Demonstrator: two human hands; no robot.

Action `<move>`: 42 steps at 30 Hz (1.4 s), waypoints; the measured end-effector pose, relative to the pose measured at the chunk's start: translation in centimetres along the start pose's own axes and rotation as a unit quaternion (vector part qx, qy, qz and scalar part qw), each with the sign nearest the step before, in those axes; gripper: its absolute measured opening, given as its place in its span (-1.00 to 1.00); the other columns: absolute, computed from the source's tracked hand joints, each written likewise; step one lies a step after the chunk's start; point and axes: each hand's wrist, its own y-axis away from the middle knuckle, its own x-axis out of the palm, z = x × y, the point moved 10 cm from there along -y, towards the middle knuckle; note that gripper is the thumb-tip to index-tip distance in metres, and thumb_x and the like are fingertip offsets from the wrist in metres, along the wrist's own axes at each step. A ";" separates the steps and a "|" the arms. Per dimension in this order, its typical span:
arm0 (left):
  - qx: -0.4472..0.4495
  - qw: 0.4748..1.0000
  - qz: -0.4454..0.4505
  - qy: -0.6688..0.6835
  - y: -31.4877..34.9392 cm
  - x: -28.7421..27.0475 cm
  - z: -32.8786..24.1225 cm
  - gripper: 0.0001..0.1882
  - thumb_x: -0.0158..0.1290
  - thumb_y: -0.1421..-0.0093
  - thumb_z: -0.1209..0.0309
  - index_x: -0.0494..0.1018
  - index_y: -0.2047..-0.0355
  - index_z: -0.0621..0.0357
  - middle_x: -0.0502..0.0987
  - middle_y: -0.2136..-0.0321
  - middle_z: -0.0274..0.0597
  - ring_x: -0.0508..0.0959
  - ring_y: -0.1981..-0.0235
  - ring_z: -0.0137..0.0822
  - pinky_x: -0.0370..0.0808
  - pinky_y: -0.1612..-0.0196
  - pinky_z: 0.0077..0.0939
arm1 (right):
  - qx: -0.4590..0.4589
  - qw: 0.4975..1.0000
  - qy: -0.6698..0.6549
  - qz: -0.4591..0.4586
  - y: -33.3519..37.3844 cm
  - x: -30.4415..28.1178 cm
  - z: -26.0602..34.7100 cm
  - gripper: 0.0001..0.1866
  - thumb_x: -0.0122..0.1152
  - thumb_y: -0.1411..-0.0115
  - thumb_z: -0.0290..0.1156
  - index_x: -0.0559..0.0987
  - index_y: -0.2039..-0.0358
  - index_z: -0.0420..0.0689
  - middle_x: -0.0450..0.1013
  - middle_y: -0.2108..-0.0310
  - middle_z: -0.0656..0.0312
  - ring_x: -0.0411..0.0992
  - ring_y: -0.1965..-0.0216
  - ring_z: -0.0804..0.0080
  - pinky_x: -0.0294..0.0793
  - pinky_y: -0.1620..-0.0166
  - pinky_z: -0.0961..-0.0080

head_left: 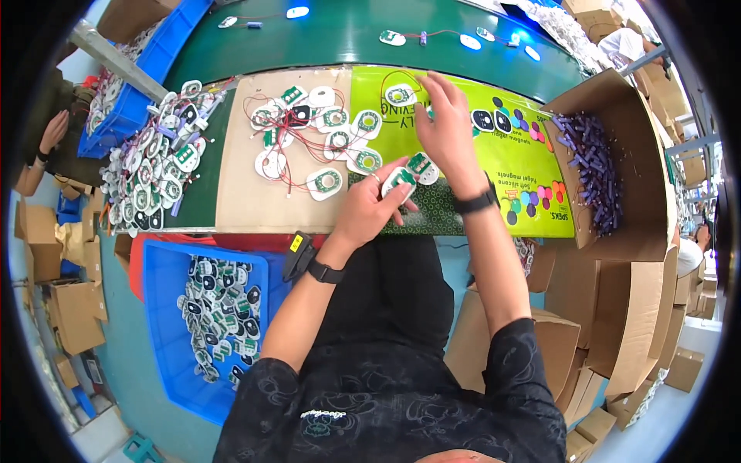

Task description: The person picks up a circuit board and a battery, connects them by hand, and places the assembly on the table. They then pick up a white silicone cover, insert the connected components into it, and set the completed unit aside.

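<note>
My left hand [369, 204] is closed around a white oval piece with a green circuit board [400, 180], near the front edge of the worktop. A similar board piece [421, 164] is right beside it, partly overlapped. My right hand [450, 127] is over the yellow-green printed sheet [532, 154], fingers apart. Just left of its fingertips lies a white ring-shaped piece with a red wire [400, 95]. Part of another small piece shows under its fingers. Left of my hands, several wired ring pieces [336, 143] lie tangled on a beige board [239, 181].
A cardboard box of purple cylindrical cells [590, 170] stands at the right. Assembled pieces are heaped [158, 166] at the left. A blue bin [166, 309] of board pieces sits below. Wired pieces, some lit blue, lie along a green conveyor [332, 46]. Another person's hand [54, 131] shows far left.
</note>
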 end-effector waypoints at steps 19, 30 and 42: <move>-0.028 0.997 0.059 0.042 0.3 0.4 -0.3 -0.57 0.04 -0.29 0.56 0.37 -0.17 0.23 0.63 0.21 -0.10 0.60 0.35 -0.50 0.58 0.30 -0.60 | 0.315 0.898 -0.301 0.065 3.4 -10.0 -4.1 -0.75 0.20 -0.34 -0.38 0.69 0.15 -0.30 0.42 0.56 0.40 0.37 0.52 0.70 0.38 0.38 0.70; -0.036 0.999 -0.025 -0.005 -3.1 4.4 1.2 -0.60 0.20 -0.25 0.46 0.43 -0.07 0.29 0.58 0.26 -0.20 0.61 0.29 -0.47 0.62 0.26 -0.58 | 0.397 0.857 -0.314 0.092 12.1 -9.7 -6.0 -0.74 0.20 -0.36 -0.35 0.67 0.09 -0.26 0.44 0.55 0.43 0.39 0.52 0.72 0.37 0.41 0.73; -0.027 0.999 -0.017 -0.025 -2.8 5.7 2.3 -0.76 0.26 -0.24 0.37 0.62 0.16 0.27 0.65 0.36 -0.24 0.63 0.47 -0.52 0.58 0.42 -0.62 | 0.392 0.837 -0.368 0.101 14.6 -10.5 -4.0 -0.75 0.19 -0.38 -0.41 0.65 0.05 -0.28 0.49 0.48 0.37 0.40 0.46 0.69 0.40 0.34 0.71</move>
